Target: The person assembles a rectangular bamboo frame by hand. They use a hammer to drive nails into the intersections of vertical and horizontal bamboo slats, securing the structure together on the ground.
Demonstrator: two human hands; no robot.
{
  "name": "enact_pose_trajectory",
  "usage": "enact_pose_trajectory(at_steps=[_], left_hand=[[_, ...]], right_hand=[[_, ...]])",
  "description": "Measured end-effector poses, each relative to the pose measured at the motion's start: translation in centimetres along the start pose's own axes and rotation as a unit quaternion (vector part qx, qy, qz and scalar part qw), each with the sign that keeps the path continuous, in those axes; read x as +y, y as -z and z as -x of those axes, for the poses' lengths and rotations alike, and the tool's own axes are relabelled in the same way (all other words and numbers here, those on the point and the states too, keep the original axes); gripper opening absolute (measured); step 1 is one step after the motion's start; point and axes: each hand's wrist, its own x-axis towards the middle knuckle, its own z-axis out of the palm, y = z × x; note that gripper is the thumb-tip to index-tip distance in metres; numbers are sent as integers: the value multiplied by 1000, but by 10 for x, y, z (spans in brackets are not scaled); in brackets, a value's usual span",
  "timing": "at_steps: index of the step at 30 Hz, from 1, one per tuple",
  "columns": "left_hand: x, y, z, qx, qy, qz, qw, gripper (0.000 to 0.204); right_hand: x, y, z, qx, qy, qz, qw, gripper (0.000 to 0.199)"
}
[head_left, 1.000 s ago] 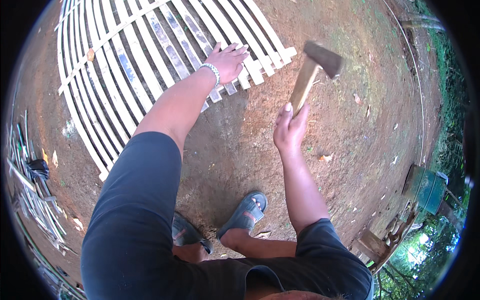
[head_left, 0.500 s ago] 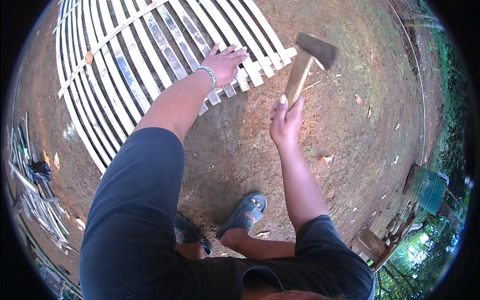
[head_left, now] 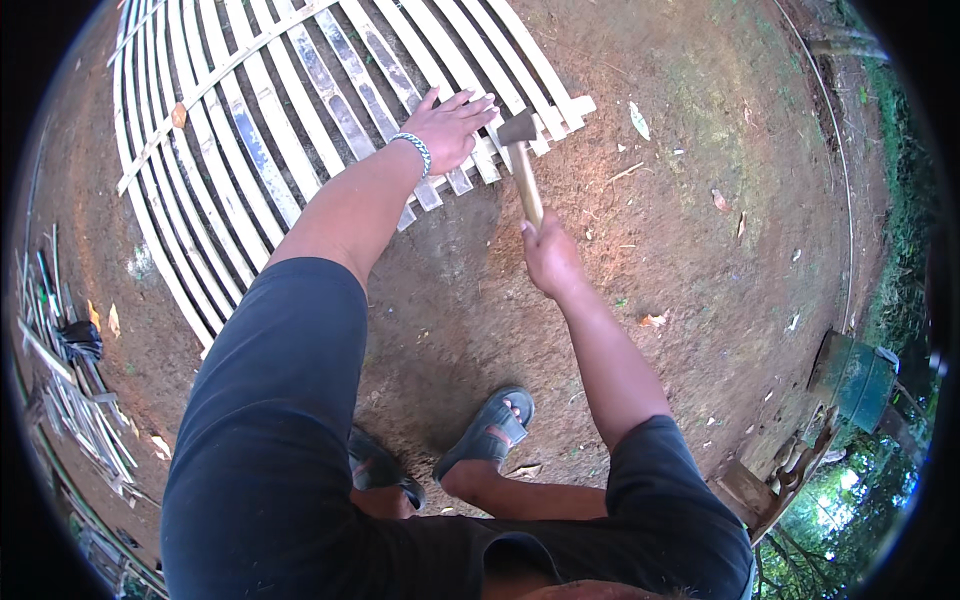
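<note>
A panel of pale wooden slats (head_left: 290,150) lies on the ground at the upper left, several slats stained dark, with crosspieces running over them. My left hand (head_left: 450,130), a chain bracelet at its wrist, rests flat with fingers spread on the slat ends near the panel's near right edge. In my right hand (head_left: 552,255) is the wooden handle of a hatchet (head_left: 528,185), gripped near its lower end. Its dark metal head is over the slat ends just right of my left fingers; whether it touches the wood I cannot tell.
Bare brown soil (head_left: 680,250) with scattered dry leaves surrounds the panel. My sandalled feet (head_left: 490,430) stand below it. Loose sticks (head_left: 85,420) are piled at far left. On the right are a green container (head_left: 855,380) and a wooden structure (head_left: 775,485).
My right hand has swung the hatchet left and down, from raised over the soil to the slat ends beside my left hand. The left hand has stayed in place.
</note>
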Motion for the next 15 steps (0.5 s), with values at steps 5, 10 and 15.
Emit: enact_pose_trajectory(at_steps=[5, 10, 15], left_hand=[[-4, -8, 2, 7, 13, -4, 1000, 61], [-2, -6, 1, 2, 12, 9, 1000, 61], [-4, -8, 3, 9, 13, 10, 1000, 61]], right_hand=[[-32, 31, 7, 74, -49, -281, 955, 48], [-45, 23, 14, -74, -122, -103, 984, 44], [-48, 36, 6, 36, -70, -200, 977, 46]])
